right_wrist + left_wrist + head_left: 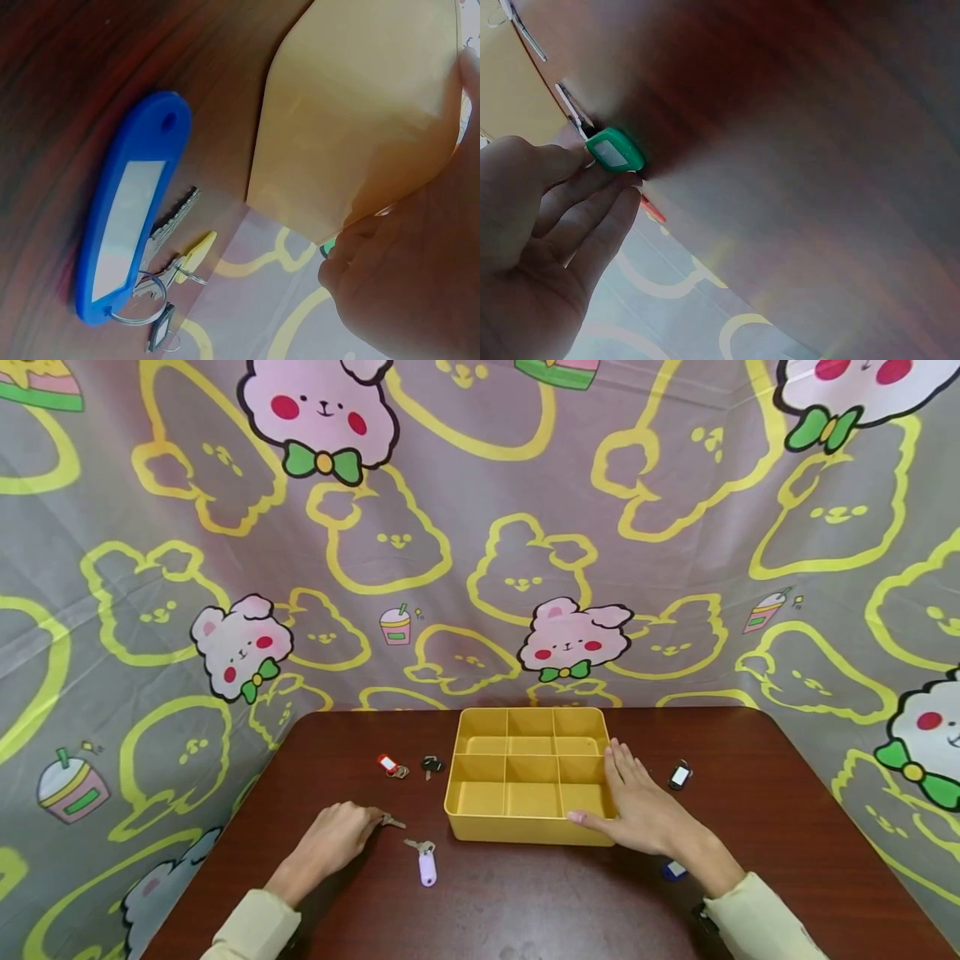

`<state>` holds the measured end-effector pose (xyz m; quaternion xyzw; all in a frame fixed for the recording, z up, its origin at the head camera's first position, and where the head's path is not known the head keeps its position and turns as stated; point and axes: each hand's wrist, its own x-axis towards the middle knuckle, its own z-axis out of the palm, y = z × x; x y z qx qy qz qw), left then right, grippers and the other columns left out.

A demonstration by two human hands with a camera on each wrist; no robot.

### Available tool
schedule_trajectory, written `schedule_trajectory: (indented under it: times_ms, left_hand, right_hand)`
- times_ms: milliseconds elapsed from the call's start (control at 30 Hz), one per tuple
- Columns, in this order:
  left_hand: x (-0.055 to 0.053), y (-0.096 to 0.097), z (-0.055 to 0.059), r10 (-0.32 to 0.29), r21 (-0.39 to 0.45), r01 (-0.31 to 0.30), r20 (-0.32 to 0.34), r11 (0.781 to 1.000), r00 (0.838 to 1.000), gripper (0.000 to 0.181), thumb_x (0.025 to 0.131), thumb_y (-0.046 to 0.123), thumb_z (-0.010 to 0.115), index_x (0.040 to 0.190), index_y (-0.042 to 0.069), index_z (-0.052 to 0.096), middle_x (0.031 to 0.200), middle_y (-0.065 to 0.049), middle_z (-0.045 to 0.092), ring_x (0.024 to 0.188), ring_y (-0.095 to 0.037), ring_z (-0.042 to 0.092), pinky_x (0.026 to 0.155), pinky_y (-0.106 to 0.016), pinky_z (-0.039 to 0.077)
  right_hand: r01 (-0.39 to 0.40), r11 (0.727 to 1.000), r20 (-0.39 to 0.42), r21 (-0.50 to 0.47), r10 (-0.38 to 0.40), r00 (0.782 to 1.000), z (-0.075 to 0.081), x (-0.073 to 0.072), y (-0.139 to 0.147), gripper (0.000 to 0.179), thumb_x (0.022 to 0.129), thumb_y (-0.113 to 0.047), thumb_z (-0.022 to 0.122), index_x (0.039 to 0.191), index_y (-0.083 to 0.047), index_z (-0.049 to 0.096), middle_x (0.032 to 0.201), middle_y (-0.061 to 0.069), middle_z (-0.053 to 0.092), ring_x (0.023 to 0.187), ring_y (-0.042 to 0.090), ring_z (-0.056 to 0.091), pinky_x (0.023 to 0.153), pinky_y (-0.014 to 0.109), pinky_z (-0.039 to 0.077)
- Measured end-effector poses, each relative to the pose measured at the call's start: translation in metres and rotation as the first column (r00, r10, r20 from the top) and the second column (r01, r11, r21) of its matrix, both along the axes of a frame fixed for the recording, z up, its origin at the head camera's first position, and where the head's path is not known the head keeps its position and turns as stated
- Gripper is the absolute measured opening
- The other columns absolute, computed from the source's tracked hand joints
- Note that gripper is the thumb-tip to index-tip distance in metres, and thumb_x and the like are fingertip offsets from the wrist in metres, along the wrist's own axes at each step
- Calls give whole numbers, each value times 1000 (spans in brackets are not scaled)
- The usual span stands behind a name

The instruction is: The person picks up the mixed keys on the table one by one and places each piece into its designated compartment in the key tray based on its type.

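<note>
My left hand [341, 837] is low over the table, left of the yellow compartment box [525, 831]. Its thumb and fingers pinch a green key tag [616, 150], whose key [392, 821] pokes out past the fingertips. Just to the right lies a lilac key tag [427, 867] with keys on its ring. My right hand [648, 806] rests on the box's right side, fingers straight along the rim and thumb over the front corner. All the box compartments that show are bare inside. Beneath the right forearm lies a blue key tag [124, 217] with a key.
Left of the box lie a red key tag [387, 764] and a black-headed key [432, 764]. On the right side is a black key tag [680, 775]. A dark object [705, 918] sits by the right sleeve. Patterned cloth [450, 568] hangs behind the table [525, 910].
</note>
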<state>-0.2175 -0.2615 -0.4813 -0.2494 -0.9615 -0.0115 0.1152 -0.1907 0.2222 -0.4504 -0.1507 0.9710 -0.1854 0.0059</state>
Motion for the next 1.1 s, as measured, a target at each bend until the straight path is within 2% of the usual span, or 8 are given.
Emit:
schedule_trajectory:
  times_ms: [333,567,900,1100]
  left_hand:
    - [-2,4,8,-3,-16,2,-56,1000,998,19,94,16,78,77,20,73,61,7,64,54,-14,61,47,-33,46]
    - [-3,4,10,-4,-21,2,-91,1000,996,15,93,17,79,79,20,74,66,7,69,57,-18,66,47,-35,47]
    - [-4,8,14,17,17,-15,-87,1000,996,8,93,20,81,85,19,80,71,9,73,61,-10,64,50,-30,49]
    - [-5,10,16,9,47,-5,-96,999,995,4,93,20,81,91,17,83,80,7,78,67,-12,70,54,-31,54]
  right_hand:
    - [2,1000,-3,-10,-2,1000,1,1,1,124,91,-80,56,163,11,13,175,30,2,163,49,8,131,65,16]
    - [2,1000,-10,-7,-2,1000,-2,0,2,124,91,-81,55,164,11,14,175,30,4,163,49,9,131,66,16]
    - [-2,1000,-16,-8,2,1000,-5,0,2,123,92,-81,55,164,11,13,175,30,3,163,49,9,131,66,15]
    - [-1,1000,-19,-13,1,1000,-3,0,2,124,91,-81,55,163,11,14,174,31,4,163,49,10,131,67,16]
